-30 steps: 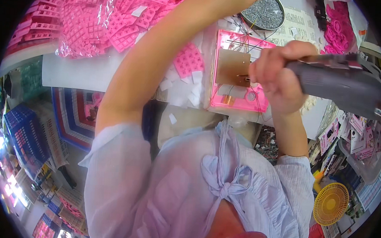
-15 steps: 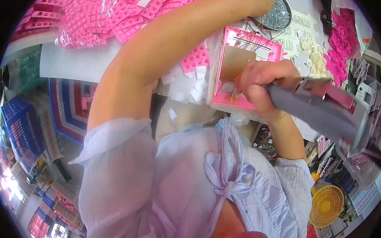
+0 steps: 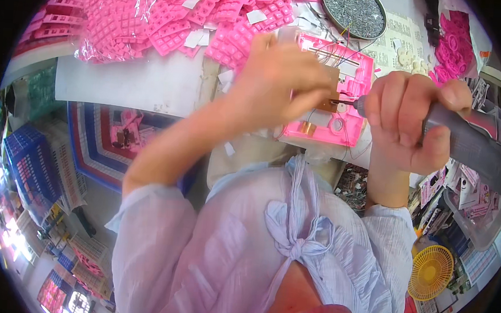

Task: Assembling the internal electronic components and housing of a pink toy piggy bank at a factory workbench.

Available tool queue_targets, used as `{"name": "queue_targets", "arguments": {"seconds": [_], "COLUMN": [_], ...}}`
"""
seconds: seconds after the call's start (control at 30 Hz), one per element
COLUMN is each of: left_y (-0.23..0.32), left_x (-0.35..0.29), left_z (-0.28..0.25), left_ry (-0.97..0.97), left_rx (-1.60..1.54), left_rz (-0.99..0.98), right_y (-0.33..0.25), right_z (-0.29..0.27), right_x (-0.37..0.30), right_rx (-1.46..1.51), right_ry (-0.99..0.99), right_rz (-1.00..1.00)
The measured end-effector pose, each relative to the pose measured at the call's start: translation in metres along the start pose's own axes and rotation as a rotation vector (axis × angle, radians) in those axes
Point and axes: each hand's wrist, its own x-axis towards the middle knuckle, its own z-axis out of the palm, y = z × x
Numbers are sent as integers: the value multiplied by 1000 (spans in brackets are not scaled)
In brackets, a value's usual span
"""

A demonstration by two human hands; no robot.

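Observation:
A pink plastic housing (image 3: 353,82) lies on the table before me, with a brown circuit board (image 3: 330,104) in it and thin wires across it. My right hand (image 3: 411,119) is closed around a grey electric screwdriver (image 3: 467,136). The tool lies nearly level, and its thin bit reaches left to the board. My left hand (image 3: 283,81) is over the left side of the housing, its thumb and fingers close to the bit's tip. Motion smears its fingers, and whether they hold anything is hidden. A coil of copper-coloured wire (image 3: 307,128) sits in the housing's near part.
Behind the housing stands a round dish (image 3: 354,14) of small metal screws. Pink keypads (image 3: 173,16) heap up at the far left, some in clear plastic. Pink rings (image 3: 453,45) and cream parts (image 3: 409,61) lie far right. A striped basket (image 3: 101,148) stands lower left.
My left hand has come back from the screw dish to the housing. My right hand has moved right and swung the screwdriver round, so its bit now points left at the board.

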Motion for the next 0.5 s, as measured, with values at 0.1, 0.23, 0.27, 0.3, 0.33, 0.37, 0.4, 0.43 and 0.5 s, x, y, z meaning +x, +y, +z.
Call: {"name": "queue_targets", "arguments": {"seconds": [0.1, 0.23, 0.27, 0.3, 0.33, 0.37, 0.4, 0.43, 0.5], "left_y": [2, 2, 2, 0, -1, -2, -6, -9, -12], "left_x": [-33, -44, -45, -46, -47, -48, -50, -51, -50], "left_z": [19, 27, 28, 29, 30, 31, 32, 34, 33], "left_ry": [100, 169, 174, 182, 189, 197, 208, 216, 269], "left_rx": [-73, -191, -218, -251, -282, -314, -319, -329, -262], "left_rz": [-7, -48, -52, -52, -53, -54, -36, -15, -61], "right_y": [5, 8, 8, 9, 10, 12, 13, 15, 22], "right_z": [9, 18, 18, 18, 18, 18, 17, 18, 19], "right_x": [1, -2, -1, 0, 1, 2, 4, 5, 9], "right_rx": [12, -9, -5, -1, 8, 30, 53, 84, 61], "right_ry": [6, 8, -3, -16, -30, -32, -35, -20, 67], "right_rz": [11, 52, 52, 53, 48, 44, 40, 35, 31]}}
